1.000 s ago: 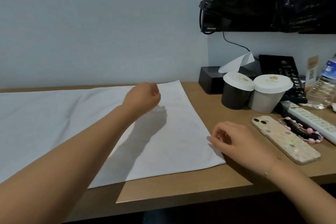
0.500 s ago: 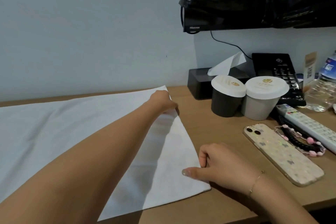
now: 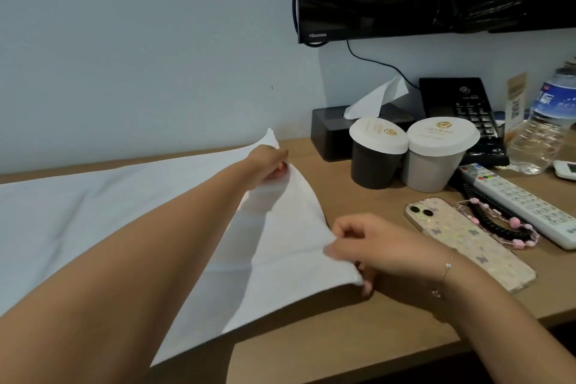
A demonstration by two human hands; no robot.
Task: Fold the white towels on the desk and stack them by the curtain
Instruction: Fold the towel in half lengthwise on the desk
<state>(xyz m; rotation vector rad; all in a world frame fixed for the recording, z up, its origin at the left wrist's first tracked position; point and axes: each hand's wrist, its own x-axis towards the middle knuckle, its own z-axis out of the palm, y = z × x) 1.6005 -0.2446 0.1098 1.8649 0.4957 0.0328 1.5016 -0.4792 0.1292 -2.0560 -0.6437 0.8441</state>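
With the white towel (image 3: pixel 93 215) spread on the counter (image 3: pixel 327 349), our left hand (image 3: pixel 268 165) pinching its far corner and our right hand (image 3: pixel 371 246) its near one, a careless swing could topple the cups (image 3: pixel 411 153) just beyond our right hand.

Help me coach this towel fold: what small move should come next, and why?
Probably carry the lifted right edge leftward over the flat part. The left hand pinches the white towel at its far corner, the right hand grips the near corner, and that edge is already off the desk.

Cups (image 3: pixel 405 153) and phone (image 3: pixel 467 240) crowding right.
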